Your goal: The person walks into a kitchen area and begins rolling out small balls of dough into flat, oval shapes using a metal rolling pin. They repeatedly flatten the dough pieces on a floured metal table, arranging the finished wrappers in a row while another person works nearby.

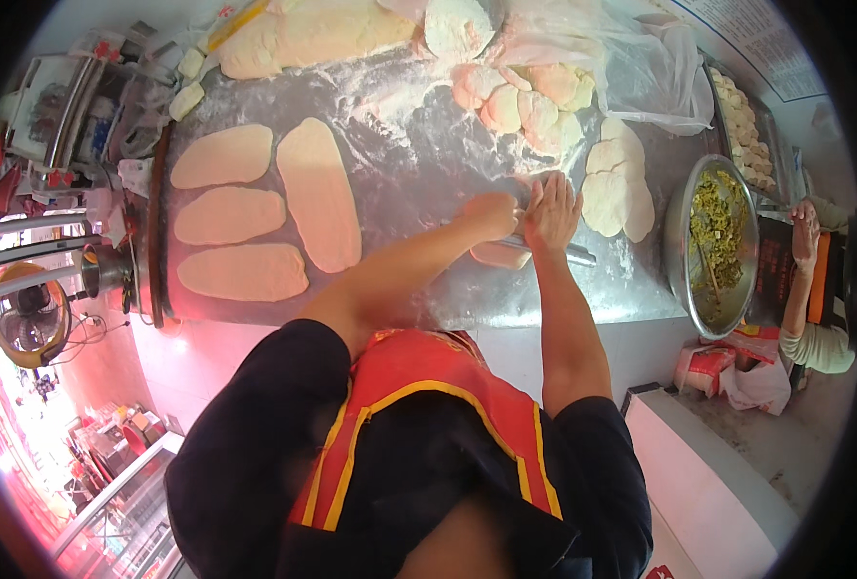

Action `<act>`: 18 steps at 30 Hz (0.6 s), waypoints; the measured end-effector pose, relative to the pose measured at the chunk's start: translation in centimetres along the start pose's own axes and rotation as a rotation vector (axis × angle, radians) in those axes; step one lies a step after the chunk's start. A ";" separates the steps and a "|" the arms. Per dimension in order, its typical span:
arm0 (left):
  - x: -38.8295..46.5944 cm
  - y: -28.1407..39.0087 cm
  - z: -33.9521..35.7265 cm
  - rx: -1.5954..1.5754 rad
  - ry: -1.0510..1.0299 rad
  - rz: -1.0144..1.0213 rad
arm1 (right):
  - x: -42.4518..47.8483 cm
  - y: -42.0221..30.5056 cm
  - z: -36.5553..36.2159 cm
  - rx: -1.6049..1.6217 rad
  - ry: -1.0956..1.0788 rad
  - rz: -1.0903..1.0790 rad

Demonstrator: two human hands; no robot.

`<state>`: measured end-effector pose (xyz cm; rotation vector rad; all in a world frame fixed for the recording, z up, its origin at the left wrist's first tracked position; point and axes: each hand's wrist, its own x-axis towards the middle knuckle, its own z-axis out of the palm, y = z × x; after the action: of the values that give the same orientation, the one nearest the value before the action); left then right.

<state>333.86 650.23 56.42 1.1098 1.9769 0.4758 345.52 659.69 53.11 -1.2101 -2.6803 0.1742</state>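
A grey rod, apparently a metal rolling pin (580, 255), lies crosswise over a small piece of dough (500, 255) near the table's front edge. My right hand (553, 213) rests palm down over the rod, its fingers stretched forward. Beside it, my left hand (492, 216) is curled, and its palm side is hidden, so its hold on the rod is unclear. Several flat oval dough sheets (241, 271) are spread at the left, one long sheet (320, 195) standing lengthwise. Overlapping dough pieces (609, 192) lie right of my right hand.
Floured dough rounds (537, 108) are heaped behind my hands, near a clear plastic bag (652, 79). A large dough mass (320, 36) lies at the back. On the right are a metal bowl (678, 239) of green filling, a tray of small dough pieces (743, 130) and another person's hand (804, 235).
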 end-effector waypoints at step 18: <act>-1.2 -4.3 0.2 0.021 0.048 0.026 | -9.5 -0.4 -0.2 0.039 0.018 -0.150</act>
<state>332.03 646.86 54.07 1.1480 2.0150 0.5008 351.42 652.33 52.11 -0.9904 -2.7247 0.1913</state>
